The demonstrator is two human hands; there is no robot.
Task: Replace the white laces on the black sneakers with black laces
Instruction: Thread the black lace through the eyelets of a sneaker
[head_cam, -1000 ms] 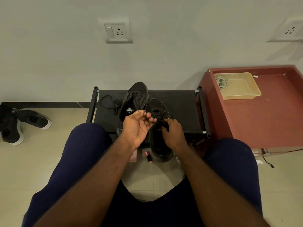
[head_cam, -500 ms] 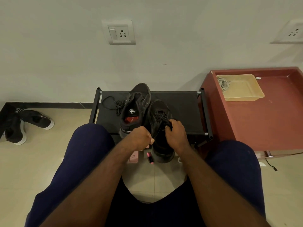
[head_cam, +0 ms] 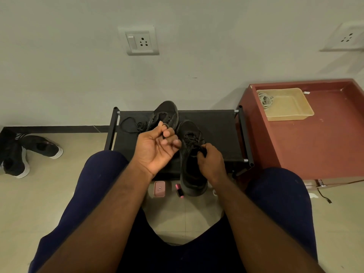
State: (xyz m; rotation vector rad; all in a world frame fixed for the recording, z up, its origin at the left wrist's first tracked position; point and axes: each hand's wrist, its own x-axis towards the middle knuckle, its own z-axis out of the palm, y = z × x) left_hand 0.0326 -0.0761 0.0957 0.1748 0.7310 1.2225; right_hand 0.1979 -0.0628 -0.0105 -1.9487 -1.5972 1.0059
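The black lace (head_cam: 192, 139) is already threaded through the front holes of the near sneaker (head_cam: 194, 184). This sneaker stands on the black surface (head_cam: 218, 131) with its heel over the edge. The right hand (head_cam: 212, 164) has a narrow grip, with the fingers curled over the tongue and the upper holes, so the shoe is held in place. The left hand (head_cam: 157, 148) is lifted, palm up, just left of the shoe. Its grip is nearly closed, and thumb and finger seem to pinch the free end of the lace, but the end is too small to see clearly.

I think the lace is light, soft and limp. It is best to take it at the stiff tip, because the middle will bend. The sneaker is flexible, so it needs support near the holes.

Behind the left grip lies the second sneaker (head_cam: 167, 113), with a loose lace (head_cam: 127, 125) beside it. Far right of both grips, a tray (head_cam: 289, 117) sits on a red cabinet (head_cam: 325, 144).
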